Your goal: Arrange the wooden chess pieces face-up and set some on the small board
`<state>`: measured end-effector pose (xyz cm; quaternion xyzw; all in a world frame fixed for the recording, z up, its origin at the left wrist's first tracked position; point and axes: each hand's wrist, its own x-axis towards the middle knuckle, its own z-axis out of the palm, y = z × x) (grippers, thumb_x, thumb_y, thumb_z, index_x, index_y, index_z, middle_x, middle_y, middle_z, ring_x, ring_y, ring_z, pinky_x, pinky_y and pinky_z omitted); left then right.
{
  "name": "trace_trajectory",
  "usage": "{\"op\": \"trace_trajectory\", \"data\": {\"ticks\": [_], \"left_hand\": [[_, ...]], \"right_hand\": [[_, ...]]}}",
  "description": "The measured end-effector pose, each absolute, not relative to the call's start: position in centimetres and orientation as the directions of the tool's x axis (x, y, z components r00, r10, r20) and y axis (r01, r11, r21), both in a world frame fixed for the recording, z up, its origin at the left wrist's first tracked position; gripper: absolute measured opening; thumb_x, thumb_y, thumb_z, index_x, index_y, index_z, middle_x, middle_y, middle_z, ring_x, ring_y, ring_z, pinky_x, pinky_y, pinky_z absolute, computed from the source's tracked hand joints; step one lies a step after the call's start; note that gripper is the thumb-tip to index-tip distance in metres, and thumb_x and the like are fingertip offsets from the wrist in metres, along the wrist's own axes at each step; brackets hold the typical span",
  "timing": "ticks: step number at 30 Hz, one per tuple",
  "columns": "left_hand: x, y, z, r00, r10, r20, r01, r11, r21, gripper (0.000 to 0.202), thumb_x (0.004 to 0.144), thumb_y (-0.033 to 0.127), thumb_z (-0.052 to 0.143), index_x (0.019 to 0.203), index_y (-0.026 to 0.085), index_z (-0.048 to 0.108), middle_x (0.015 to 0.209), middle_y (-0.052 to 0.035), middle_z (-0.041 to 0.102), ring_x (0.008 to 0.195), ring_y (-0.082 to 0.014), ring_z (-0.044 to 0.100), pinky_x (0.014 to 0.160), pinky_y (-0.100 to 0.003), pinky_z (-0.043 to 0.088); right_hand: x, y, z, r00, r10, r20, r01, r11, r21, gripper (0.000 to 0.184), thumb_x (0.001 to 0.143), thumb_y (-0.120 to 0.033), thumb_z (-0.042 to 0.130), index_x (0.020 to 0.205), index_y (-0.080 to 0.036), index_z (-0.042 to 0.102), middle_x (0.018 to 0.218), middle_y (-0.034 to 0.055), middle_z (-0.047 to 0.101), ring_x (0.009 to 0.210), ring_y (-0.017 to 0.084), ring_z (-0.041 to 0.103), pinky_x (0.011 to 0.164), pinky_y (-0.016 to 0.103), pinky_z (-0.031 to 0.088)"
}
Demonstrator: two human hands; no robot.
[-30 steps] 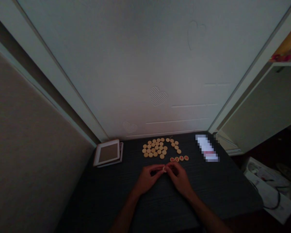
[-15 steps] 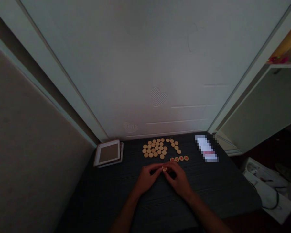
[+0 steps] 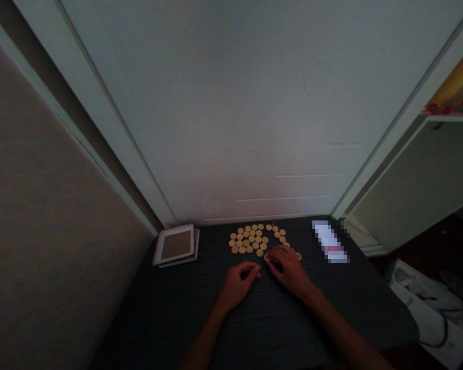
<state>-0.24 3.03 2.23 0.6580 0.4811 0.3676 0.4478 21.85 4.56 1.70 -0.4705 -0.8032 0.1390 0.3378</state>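
Observation:
A cluster of several round tan game discs (image 3: 250, 239) lies face down at the far side of the dark table (image 3: 177, 318). A short row of discs with red marks (image 3: 298, 256) lies just in front of it, mostly covered by my right hand (image 3: 289, 266). My right hand pinches a disc (image 3: 267, 258) at the left end of that row. My left hand (image 3: 237, 285) rests on the table a little nearer to me, fingers curled loosely, with nothing seen in it.
A flat box with a white frame (image 3: 176, 245) sits at the table's far left corner. A blurred white and red packet (image 3: 330, 241) lies at the far right. A white wall with heart shapes (image 3: 257, 158) stands behind; cables and bags (image 3: 428, 303) lie on the floor right.
Both hands held one disc together near the table's middle. My right hand has since carried it forward to the row of red-marked discs, and my left hand has let go and stayed back.

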Motion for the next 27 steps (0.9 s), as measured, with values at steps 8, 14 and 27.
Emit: {"op": "trace_trajectory", "data": {"ticks": [8,14,27], "left_hand": [[-0.3,3.0,2.3,0.265,0.963,0.047,0.315,-0.133,0.94,0.033,0.095,0.048,0.059,0.088,0.021,0.077,0.083,-0.0041,0.081,0.076,-0.0214,0.073,0.073,-0.03,0.055],[-0.4,2.9,2.4,0.268,0.963,0.042,0.317,-0.129,0.94,0.033,0.095,0.048,0.058,0.09,0.021,0.077,0.085,-0.0041,0.081,0.081,-0.0215,0.073,0.077,-0.03,0.054],[-0.4,2.9,2.3,0.253,0.967,0.043,0.333,-0.128,0.934,0.034,0.094,0.05,0.058,0.091,0.022,0.078,0.083,-0.0041,0.081,0.076,-0.0218,0.073,0.074,-0.031,0.055]], "right_hand": [[21.8,4.5,0.8,-0.347,0.844,0.41,0.669,0.529,-0.522,0.019,0.088,-0.018,0.067,0.103,-0.028,0.072,0.109,0.0064,0.075,0.113,0.031,0.063,0.101,0.052,0.045],[23.6,5.5,0.9,-0.199,0.896,0.398,0.732,0.406,-0.547,0.018,0.09,-0.028,0.068,0.107,-0.027,0.072,0.119,0.0081,0.072,0.115,0.03,0.062,0.099,0.048,0.047],[27.0,9.1,2.4,-0.011,0.971,0.238,0.769,0.16,-0.619,0.006,0.077,-0.027,0.076,0.078,-0.024,0.072,0.078,0.0043,0.074,0.072,0.023,0.068,0.068,0.031,0.048]]}}
